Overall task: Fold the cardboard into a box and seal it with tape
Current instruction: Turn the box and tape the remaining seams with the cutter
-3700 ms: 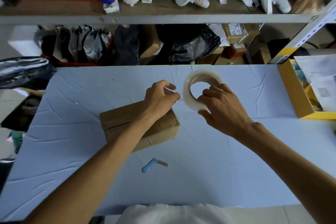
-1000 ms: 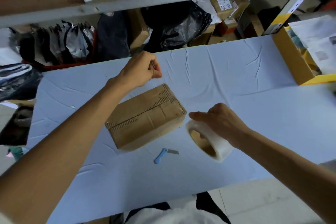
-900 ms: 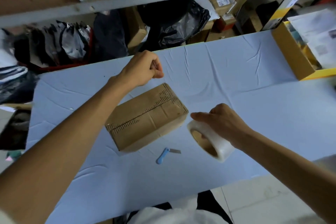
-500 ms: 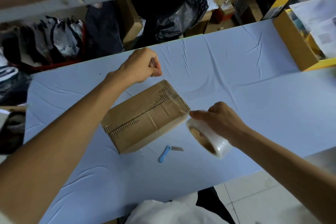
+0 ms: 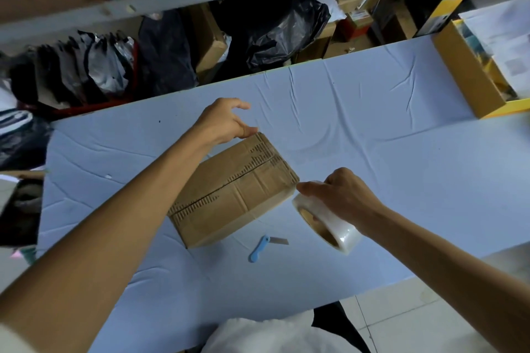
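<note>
A closed brown cardboard box lies slanted on the light blue table, its top flaps meeting in a seam. My left hand is at the box's far corner, thumb tip touching the edge and fingers spread. My right hand grips a roll of clear tape from above, right at the box's near right corner. I cannot make out a tape strip between the hands.
A small blue-handled cutter lies on the table in front of the box. A yellow-edged cardboard tray with papers stands at the far right. Behind the table are shelves with black bags and boxes.
My left hand has dropped from a closed pinch above the table to the box's far corner and spread its fingers. My right hand keeps the roll by the near right corner.
</note>
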{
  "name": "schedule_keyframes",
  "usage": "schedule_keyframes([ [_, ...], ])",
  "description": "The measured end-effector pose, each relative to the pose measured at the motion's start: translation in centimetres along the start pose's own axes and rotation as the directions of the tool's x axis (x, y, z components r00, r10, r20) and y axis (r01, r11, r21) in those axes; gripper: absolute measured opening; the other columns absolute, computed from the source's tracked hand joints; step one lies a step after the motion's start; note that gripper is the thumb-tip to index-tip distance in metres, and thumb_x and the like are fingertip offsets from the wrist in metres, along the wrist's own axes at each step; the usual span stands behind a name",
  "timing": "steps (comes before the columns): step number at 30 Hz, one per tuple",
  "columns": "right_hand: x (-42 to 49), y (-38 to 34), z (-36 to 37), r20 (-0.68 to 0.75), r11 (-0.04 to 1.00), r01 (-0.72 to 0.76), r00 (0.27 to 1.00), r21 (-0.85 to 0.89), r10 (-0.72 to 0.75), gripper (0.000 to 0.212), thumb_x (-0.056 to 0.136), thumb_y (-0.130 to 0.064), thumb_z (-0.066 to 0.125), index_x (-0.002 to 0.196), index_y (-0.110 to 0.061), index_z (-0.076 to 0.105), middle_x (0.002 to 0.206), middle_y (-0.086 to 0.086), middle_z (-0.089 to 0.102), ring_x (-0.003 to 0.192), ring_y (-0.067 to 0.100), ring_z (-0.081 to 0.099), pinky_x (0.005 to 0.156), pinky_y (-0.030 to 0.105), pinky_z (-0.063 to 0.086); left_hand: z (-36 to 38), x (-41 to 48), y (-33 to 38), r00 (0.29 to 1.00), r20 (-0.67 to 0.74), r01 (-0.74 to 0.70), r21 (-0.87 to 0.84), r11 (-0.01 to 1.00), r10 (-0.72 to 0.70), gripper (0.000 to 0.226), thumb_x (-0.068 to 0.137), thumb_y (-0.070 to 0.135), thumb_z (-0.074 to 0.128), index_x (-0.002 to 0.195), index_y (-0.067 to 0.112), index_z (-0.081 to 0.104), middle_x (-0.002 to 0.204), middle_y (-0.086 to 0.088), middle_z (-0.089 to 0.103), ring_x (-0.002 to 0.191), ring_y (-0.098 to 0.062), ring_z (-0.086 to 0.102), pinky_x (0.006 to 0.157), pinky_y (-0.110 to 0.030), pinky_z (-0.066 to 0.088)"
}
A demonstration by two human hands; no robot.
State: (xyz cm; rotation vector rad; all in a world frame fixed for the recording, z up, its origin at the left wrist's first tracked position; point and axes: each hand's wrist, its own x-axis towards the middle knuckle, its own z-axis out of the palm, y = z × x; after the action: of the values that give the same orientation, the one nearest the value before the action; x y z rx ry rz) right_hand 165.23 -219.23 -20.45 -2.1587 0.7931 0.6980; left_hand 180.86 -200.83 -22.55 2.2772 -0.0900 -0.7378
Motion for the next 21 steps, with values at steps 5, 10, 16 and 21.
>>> schedule_keyframes([
  [5,0.0,0.1,-0.2,0.010,0.999,0.018,1.000,-0.037,-0.018,0.047,0.075,-0.050,0.066,0.071,-0.009,0.044,0.066,0.001,0.040,0.053,0.017,0.037,0.048,0.025,0.027,0.2,-1.7,0.5,0.974,-0.185,-0.125,0.036,0.992,0.130,0.067,0.071,0.018,0.083,0.131,0.018,0.053,0.132,-0.006,0.055,0.119,-0.023,0.055,0.094,-0.029,0.046],
  [10,0.1,0.1,-0.1,0.028,1.000,0.014,1.000,0.004,-0.014,0.045,0.075,-0.049,0.067,0.076,-0.008,0.049,0.069,0.003,0.045,0.055,0.017,0.040,0.048,0.025,0.028,1.1,-4.1,0.9,0.965,-0.134,-0.219,0.055,0.974,0.225,0.011,0.083,0.028,0.072,0.089,0.019,0.073,0.088,0.007,0.072,0.084,-0.005,0.065,0.076,-0.024,0.052],
  [16,0.3,0.1,-0.4,0.037,0.999,0.037,0.999,-0.036,-0.035,0.046,0.074,-0.050,0.067,0.079,-0.006,0.055,0.069,0.003,0.047,0.055,0.017,0.042,0.048,0.025,0.029,2.2,-3.8,0.6,0.957,-0.137,-0.252,0.055,0.966,0.257,0.014,0.082,0.018,0.072,0.095,0.022,0.067,0.090,0.009,0.069,0.085,-0.008,0.065,0.078,-0.024,0.051],
  [21,0.5,0.0,-0.5,0.058,0.998,0.042,0.998,-0.041,-0.040,0.045,0.075,-0.050,0.066,0.080,-0.007,0.055,0.070,0.002,0.047,0.056,0.016,0.042,0.048,0.025,0.028,2.1,-3.2,0.7,0.967,-0.036,-0.247,0.075,0.966,0.251,0.009,0.088,0.017,0.065,0.094,0.024,0.068,0.098,0.010,0.068,0.093,-0.009,0.062,0.080,-0.023,0.048],
])
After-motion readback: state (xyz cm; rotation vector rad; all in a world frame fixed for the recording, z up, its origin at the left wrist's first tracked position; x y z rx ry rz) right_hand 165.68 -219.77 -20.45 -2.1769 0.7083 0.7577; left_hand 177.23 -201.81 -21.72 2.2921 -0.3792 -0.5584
